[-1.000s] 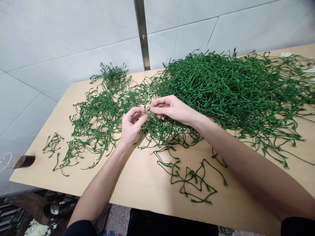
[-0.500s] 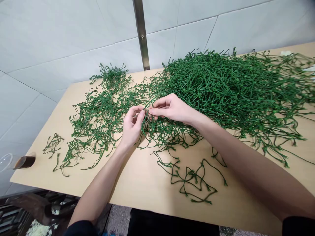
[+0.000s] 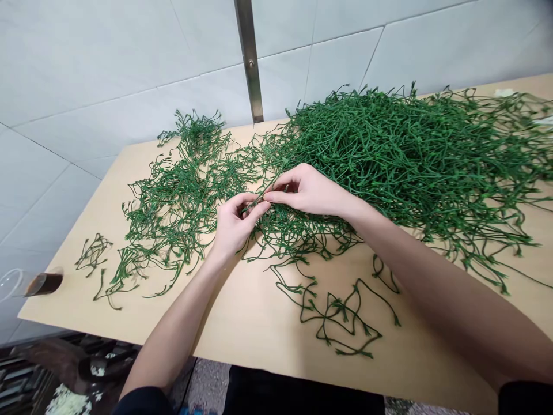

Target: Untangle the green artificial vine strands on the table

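Fingertips of my left hand [image 3: 237,222] and my right hand [image 3: 302,190] meet over the middle of the wooden table [image 3: 242,311]. Both pinch thin green stems [image 3: 264,191], whose exact number I cannot tell. To the right and behind my right hand lies a large heap of green stems [image 3: 380,150] with small branched tips. A looser spread of the same stems [image 3: 181,190] lies left of my left hand. Several single stems [image 3: 341,317] lie tangled near the front edge, below my right forearm.
A clear cup with dark liquid [image 3: 45,284] lies at the table's left edge. A tiled wall [image 3: 129,57] with a metal strip [image 3: 249,63] stands behind the table. Below at the left, a dark container holds pale bits [image 3: 69,400].
My left hand's thumb and fingertips have shifted slightly right, and the thumb is stretched further toward my right fingertips. My right hand has hardly moved.
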Demonstrator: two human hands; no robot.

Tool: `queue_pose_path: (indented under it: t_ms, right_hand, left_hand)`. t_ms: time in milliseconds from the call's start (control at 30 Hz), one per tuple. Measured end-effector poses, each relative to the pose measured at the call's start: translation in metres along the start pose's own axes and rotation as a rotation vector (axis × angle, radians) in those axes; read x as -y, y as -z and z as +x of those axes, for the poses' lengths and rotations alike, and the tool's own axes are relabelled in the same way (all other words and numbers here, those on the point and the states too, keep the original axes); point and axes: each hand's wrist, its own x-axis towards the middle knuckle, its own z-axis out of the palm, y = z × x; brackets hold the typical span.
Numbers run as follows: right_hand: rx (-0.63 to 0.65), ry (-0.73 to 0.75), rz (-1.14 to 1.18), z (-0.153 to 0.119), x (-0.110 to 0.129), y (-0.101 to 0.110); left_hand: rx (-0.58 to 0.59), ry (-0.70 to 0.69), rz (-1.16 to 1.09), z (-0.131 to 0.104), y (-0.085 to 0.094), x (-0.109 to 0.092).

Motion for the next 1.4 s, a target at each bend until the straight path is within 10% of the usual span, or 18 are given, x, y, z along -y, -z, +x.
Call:
queue_pose_path:
  t_ms: [1133, 1400]
  right_hand:
    - [-0.043, 0.038, 0.054, -0.004, 0.010, 0.002]
    - [0.006, 0.089, -0.114, -0.005, 0.013, -0.006]
  left_hand:
    - [0.037, 0.027, 0.015, -0.002, 0.001, -0.004]
    - [-0.040, -0.127, 0.348, -0.005, 0.000, -0.002]
